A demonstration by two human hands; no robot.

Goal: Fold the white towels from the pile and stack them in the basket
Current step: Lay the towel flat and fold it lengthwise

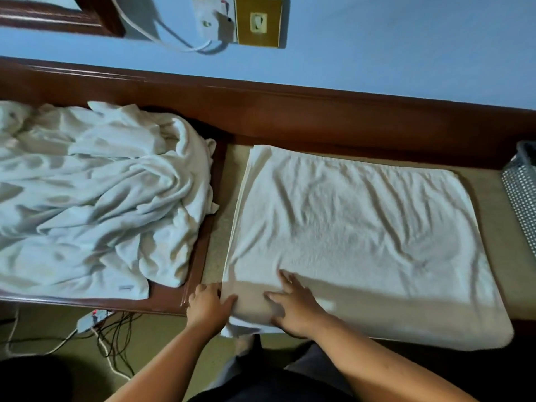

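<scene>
Head view: a folded white towel (356, 239) lies on the brown table (319, 111) against a blue wall (406, 47); left hand (207, 307) pinches its near corner, right hand (293, 309) presses flat, fingers spread. Towel pile (95, 192) left, basket (522, 187) right.

My left hand (207, 307) grips the near left corner of the folded towel (362, 242), fingers curled at its edge, while my right hand (293, 307) lies flat on the same corner, fingers spread. Left of the towel sits the crumpled pile (95, 198) of white towels. Right of the towel, the basket (522, 192) shows at the frame edge.
</scene>
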